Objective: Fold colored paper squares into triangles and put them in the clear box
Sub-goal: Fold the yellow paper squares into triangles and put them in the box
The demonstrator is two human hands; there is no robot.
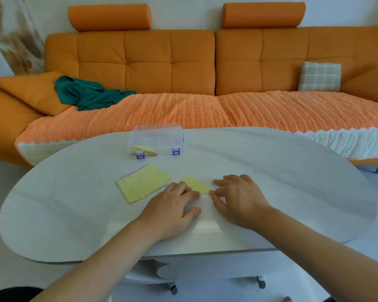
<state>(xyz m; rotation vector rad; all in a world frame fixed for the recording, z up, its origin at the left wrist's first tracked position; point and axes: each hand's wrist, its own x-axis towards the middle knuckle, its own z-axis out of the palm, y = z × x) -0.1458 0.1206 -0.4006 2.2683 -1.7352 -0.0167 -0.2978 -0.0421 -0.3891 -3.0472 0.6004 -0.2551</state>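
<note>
Mid-frame I'm creasing the paper (196, 185), left hand (172, 207) flat on it, right hand (238, 198) at its corner, its fingers' grip unclear; next, I reckon, it needs lifting into the box (157, 136).

A pale, marble-patterned oval table (271, 171) is carrying everything. A clear plastic box (157, 138) with purple latches is sitting near its far edge. A loose stack of yellow paper squares (143, 184) is lying nearer, left of centre, and just beside it a folded yellow sheet (196, 185) is lying flat, with the left hand (172, 210) and right hand (238, 199) pressing down at its near corners
</note>
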